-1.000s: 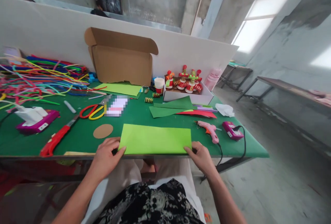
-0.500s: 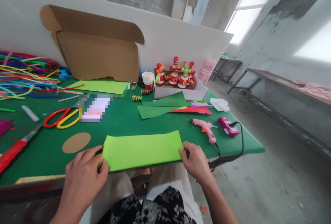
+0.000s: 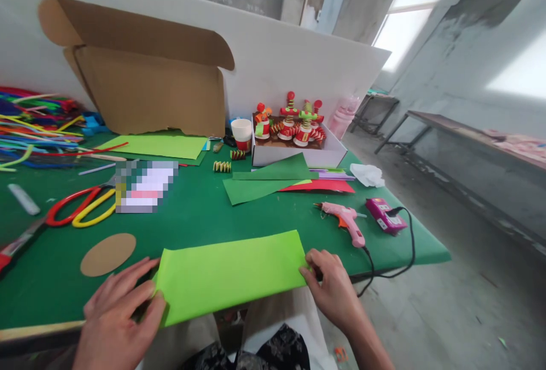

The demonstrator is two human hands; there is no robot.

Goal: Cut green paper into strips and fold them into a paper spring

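Note:
A lime-green sheet of paper point(image 3: 232, 276), which looks folded into a long strip, spans the table's front edge. My left hand point(image 3: 121, 313) pinches its left end between thumb and fingers. At the opposite end, my right hand point(image 3: 330, 284) grips the short side the same way. Left of the sheet lies a brown cardboard oval point(image 3: 108, 254), close to my left fingers. Beyond my right hand rests a pink glue gun point(image 3: 346, 222), its cord running to a purple power box point(image 3: 385, 216).
Scissors with red and yellow handles point(image 3: 81, 206) lie at left, near a red-handled tool point(image 3: 12, 250). Green and red paper pieces point(image 3: 273, 179) lie mid-table. Behind stand a paper cup point(image 3: 242, 134), a white box point(image 3: 298, 156) of cup figures and an open cardboard box point(image 3: 149, 88). Pipe cleaners point(image 3: 38, 131) are heaped far left.
The lime-green sheet and both hands sit lower in view, with the sheet's left end tilted further down. The camera view has shifted slightly. Both hands keep their hold.

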